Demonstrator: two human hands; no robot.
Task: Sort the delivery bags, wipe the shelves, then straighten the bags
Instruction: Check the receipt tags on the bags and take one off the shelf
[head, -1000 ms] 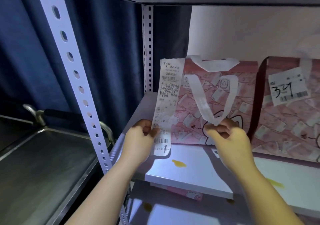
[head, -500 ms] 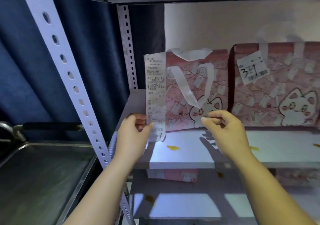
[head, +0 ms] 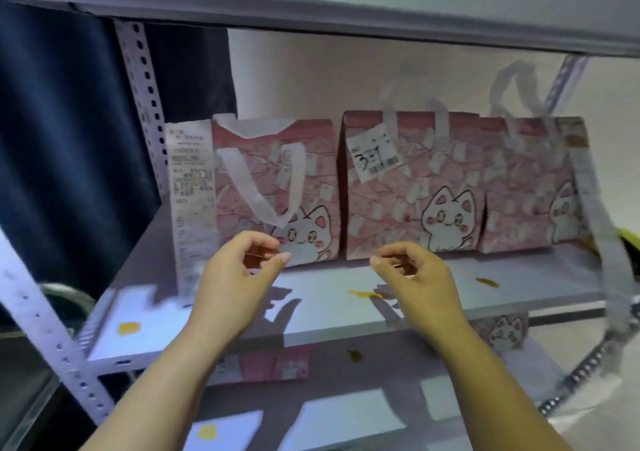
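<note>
Three pink cat-print delivery bags stand in a row at the back of the middle shelf (head: 329,315): the left bag (head: 311,173), the middle bag (head: 415,187) and the right bag (head: 526,187). A long receipt (head: 190,187) hangs down the left bag's front corner. The middle bag carries a label (head: 375,157) with handwritten digits. My left hand (head: 239,277) hovers in front of the left bag, fingers loosely curled, holding nothing. My right hand (head: 415,277) hovers before the middle bag, also loosely curled and empty.
Yellow stains (head: 363,293) mark the shelf, with another (head: 129,327) near its left front corner. More pink bags (head: 277,367) sit on the shelf below. Perforated uprights (head: 145,104) frame the left side, and a dark curtain (head: 52,138) hangs beyond. Another shelf (head: 346,3) spans overhead.
My left hand has let go of the receipt and my right hand has released the bag handle. Both hands have drawn back from the bag. The view has swung right, showing a third bag.
</note>
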